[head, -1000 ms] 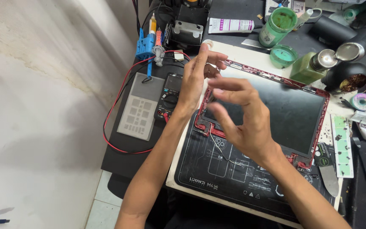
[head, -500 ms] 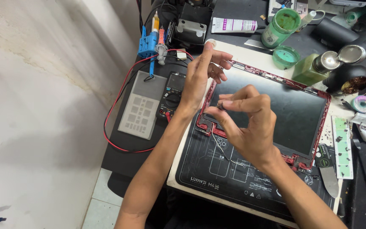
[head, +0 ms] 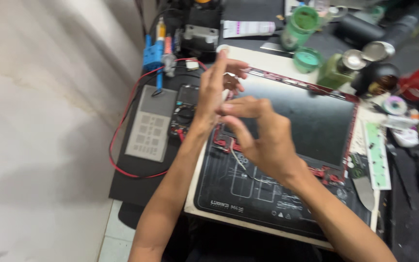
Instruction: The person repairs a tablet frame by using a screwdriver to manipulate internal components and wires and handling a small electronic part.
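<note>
My left hand (head: 217,92) is raised over the upper left corner of a dark tablet screen (head: 311,121) with a red frame, fingers stretched up and apart. My right hand (head: 265,140) hovers just right of it, its curled fingers and thumb reaching to the left palm. Motion blur hides whether anything small is pinched between them. The tablet lies on a black work mat (head: 248,199) with white printed outlines. Thin metal tweezers (head: 237,159) rest on the mat under my right hand.
A grey square-patterned plate (head: 150,123) and a black multimeter (head: 185,114) with a red lead (head: 122,121) sit left of the mat. Behind are a white tube (head: 248,28), a green jar (head: 302,22) and a green bottle (head: 338,68). A green strip (head: 377,155) lies at right.
The view has shifted slightly. My right hand's fingers have closed from an open curve and moved in against my left palm; my left hand stays raised.
</note>
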